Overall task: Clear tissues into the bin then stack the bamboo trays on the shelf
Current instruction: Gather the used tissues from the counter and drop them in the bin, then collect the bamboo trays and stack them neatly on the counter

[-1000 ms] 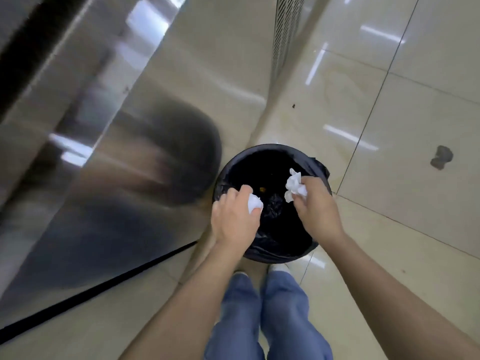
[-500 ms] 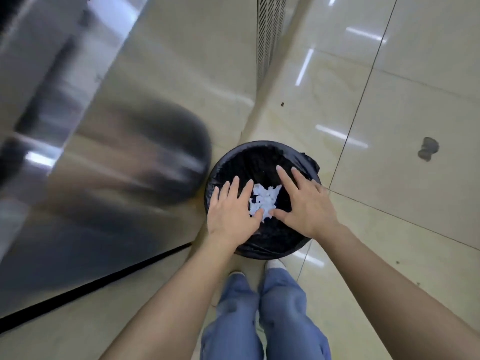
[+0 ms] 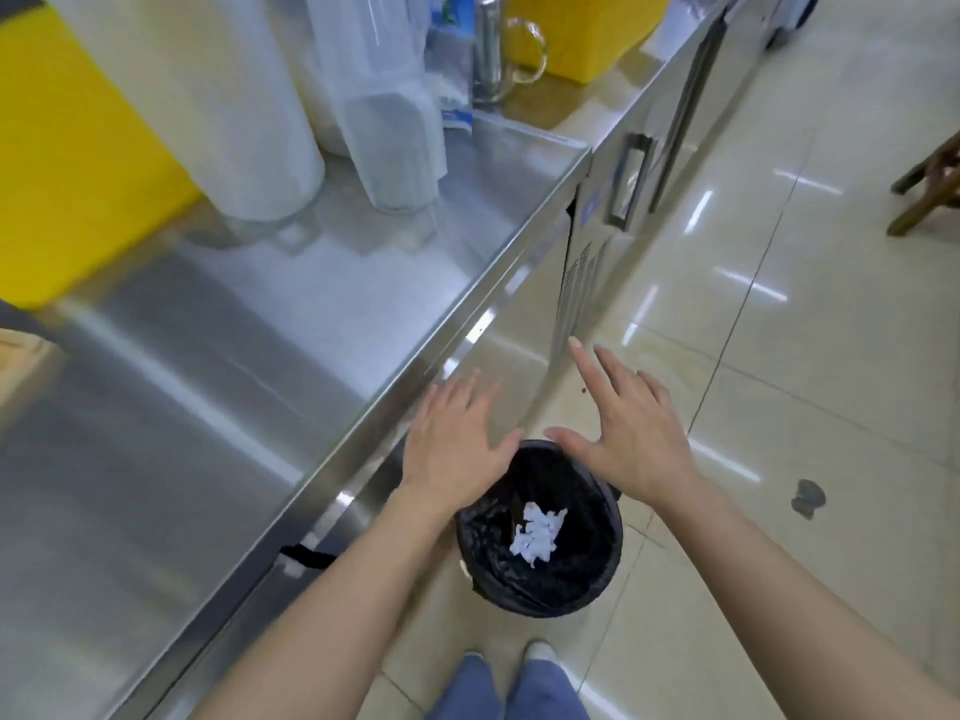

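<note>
A round black bin (image 3: pixel 597 584) lined with a black bag stands on the floor beside the steel counter. White crumpled tissues (image 3: pixel 537 530) lie inside it. My left hand (image 3: pixel 452 449) hovers above the bin's far left rim, fingers spread and holding nothing. My right hand (image 3: pixel 634 433) hovers above the far right rim, also spread and holding nothing. At the far left edge a pale wooden corner (image 3: pixel 21 356) shows on the counter; I cannot tell if it is a bamboo tray.
The steel counter (image 3: pixel 260 330) runs along the left, carrying yellow bins (image 3: pixel 67 163), stacked clear plastic cups (image 3: pixel 384 111) and a glass mug (image 3: pixel 524 54). A cabinet door handle (image 3: pixel 631 181) lies ahead. Tiled floor spreads to the right, with a dark stain (image 3: pixel 808 497) and wooden furniture legs (image 3: pixel 930 184).
Both hands let go of the tissues, which dropped into the bin. The hands lifted away with fingers spread, and my view tilted up to show the counter top.
</note>
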`<action>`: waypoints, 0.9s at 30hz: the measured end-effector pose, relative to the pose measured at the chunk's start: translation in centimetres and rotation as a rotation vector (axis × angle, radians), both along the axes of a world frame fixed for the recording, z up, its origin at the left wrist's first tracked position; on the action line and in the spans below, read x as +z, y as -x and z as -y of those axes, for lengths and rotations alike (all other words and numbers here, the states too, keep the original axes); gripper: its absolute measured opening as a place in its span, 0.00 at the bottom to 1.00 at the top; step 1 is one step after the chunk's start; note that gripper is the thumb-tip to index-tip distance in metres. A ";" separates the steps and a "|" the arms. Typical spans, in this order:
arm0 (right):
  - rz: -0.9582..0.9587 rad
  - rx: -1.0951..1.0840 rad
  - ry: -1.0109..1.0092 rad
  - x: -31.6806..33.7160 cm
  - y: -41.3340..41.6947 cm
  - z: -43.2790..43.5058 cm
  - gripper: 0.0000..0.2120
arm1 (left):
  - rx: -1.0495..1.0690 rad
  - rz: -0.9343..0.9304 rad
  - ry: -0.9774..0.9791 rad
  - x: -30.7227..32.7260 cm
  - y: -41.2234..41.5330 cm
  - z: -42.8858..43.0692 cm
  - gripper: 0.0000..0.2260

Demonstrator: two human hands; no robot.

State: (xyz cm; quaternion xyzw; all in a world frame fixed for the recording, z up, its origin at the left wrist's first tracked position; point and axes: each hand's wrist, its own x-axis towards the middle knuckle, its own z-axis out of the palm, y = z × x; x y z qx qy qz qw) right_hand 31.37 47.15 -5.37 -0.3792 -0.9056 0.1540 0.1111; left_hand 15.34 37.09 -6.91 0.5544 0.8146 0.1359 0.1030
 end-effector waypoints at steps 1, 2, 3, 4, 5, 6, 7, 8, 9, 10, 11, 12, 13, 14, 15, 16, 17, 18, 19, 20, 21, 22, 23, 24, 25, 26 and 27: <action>-0.012 0.027 -0.018 1.3 0.4 -0.1 0.41 | 0.020 -0.012 -0.020 1.3 0.5 0.3 0.29; -0.021 0.056 -0.037 2.4 0.9 -0.2 0.41 | 0.045 -0.014 -0.046 2.5 1.0 0.7 0.28; -0.032 0.084 -0.056 3.6 1.6 -0.2 0.41 | 0.076 -0.015 -0.079 3.7 1.5 1.2 0.28; -0.049 0.111 -0.074 4.7 2.3 -0.2 0.41 | 0.112 -0.023 -0.121 4.9 2.0 1.9 0.27; -0.071 0.137 -0.092 5.8 3.2 0.0 0.41 | 0.151 -0.040 -0.172 6.1 2.6 2.6 0.26; -0.096 0.165 -0.107 6.8 4.2 0.3 0.40 | 0.194 -0.058 -0.226 7.3 3.1 3.4 0.25; -0.120 0.196 -0.118 7.8 5.2 0.7 0.40 | 0.238 -0.076 -0.272 8.4 3.7 4.3 0.24; -0.140 0.231 -0.128 8.7 6.4 1.3 0.40 | 0.283 -0.092 -0.301 9.6 4.4 5.3 0.24; -0.154 0.264 -0.137 9.6 7.5 2.1 0.39 | 0.324 -0.105 -0.305 10.6 5.2 6.4 0.24; -0.164 0.297 -0.147 10.5 8.7 3.0 0.39 | 0.360 -0.114 -0.296 11.4 6.1 7.7 0.25; -0.174 0.329 -0.156 11.3 10.0 4.0 0.39 | 0.393 -0.122 -0.288 12.1 7.0 9.1 0.26; -0.185 0.361 -0.163 12.1 11.3 5.0 0.39 | 0.424 -0.128 -0.285 12.8 8.0 10.8 0.26; -0.192 0.393 -0.168 12.9 12.7 6.1 0.38 | 0.457 -0.134 -0.284 13.4 9.0 12.5 0.26; -0.195 0.426 -0.176 13.7 14.0 7.3 0.38 | 0.493 -0.142 -0.282 14.0 10.0 14.4 0.27; -0.197 0.457 -0.190 14.5 15.4 8.6 0.38 | 0.532 -0.151 -0.281 14.5 10.9 16.5 0.27; -0.199 0.486 -0.204 15.1 16.8 9.9 0.38 | 0.567 -0.162 -0.282 14.9 11.9 18.6 0.27; -0.204 0.516 -0.215 15.6 18.1 11.4 0.38 | 0.599 -0.174 -0.284 15.3 12.8 20.8 0.27; -0.211 0.546 -0.222 16.0 19.4 12.8 0.38 | 0.628 -0.187 -0.289 15.6 13.6 23.0 0.27; -0.218 0.572 -0.229 16.4 20.8 14.4 0.38 | 0.660 -0.202 -0.297 15.9 14.4 25.1 0.26; -0.225 0.591 -0.236 16.6 22.1 15.9 0.38 | 0.697 -0.215 -0.305 16.1 15.1 27.3 0.26; -0.233 0.604 -0.241 16.8 23.4 17.5 0.38 | 0.736 -0.223 -0.310 16.2 15.8 29.3 0.27; -0.244 0.616 -0.241 16.9 24.7 19.2 0.38 | 0.773 -0.228 -0.308 16.2 16.4 31.4 0.28; -0.254 0.630 -0.234 16.9 25.9 21.0 0.38 | 0.807 -0.228 -0.308 16.1 17.0 33.5 0.28; -0.262 0.649 -0.221 16.9 27.1 22.9 0.38 | 0.842 -0.221 -0.315 15.9 17.6 35.6 0.29; -0.268 0.669 -0.212 16.8 28.2 24.7 0.38 | 0.876 -0.213 -0.321 15.8 18.2 37.5 0.29; -0.272 0.686 -0.208 16.7 29.2 26.3 0.38 | 0.910 -0.204 -0.317 15.8 18.7 39.3 0.29; -0.273 0.703 -0.209 16.5 30.2 27.8 0.38 | 0.944 -0.201 -0.302 15.8 19.2 41.0 0.29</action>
